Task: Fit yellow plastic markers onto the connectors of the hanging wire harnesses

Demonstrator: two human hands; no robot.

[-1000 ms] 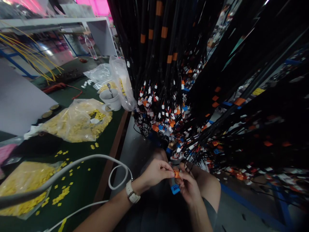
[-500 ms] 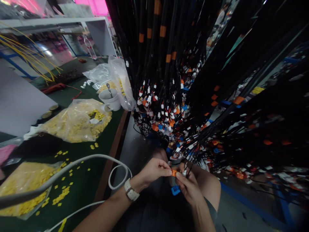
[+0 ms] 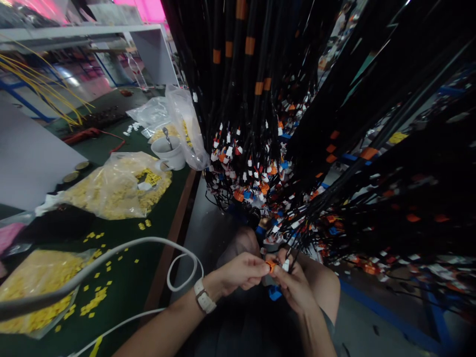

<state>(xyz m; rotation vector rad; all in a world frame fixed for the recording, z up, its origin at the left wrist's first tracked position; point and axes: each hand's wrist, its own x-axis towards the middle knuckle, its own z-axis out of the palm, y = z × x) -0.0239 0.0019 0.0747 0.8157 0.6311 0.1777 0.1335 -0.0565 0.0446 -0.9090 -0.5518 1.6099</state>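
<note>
Between both hands, above my lap, is a small orange connector [image 3: 271, 267]. My left hand [image 3: 243, 270], with a white watch at its wrist, pinches the connector's left side between thumb and fingertips. From the other side my right hand [image 3: 293, 282] grips it, closed around it and the wires. A white connector [image 3: 286, 265] shows at the right fingers, on dark wires. Below the right hand hangs a blue connector [image 3: 274, 293]. What sits inside the right palm is hidden.
Thick bundles of black cables [image 3: 238, 84] with many white, orange and blue connectors hang ahead and to the right. On the left, a green table [image 3: 130, 277] carries bags of yellow pieces [image 3: 111, 188], loose yellow pieces and a white mug [image 3: 169, 152]. A grey hose [image 3: 141, 241] arches over its edge.
My left hand has shifted slightly right and down, its fingers now more curled at the orange connector. The orange connector has turned a little, and the blue connector has moved slightly right.
</note>
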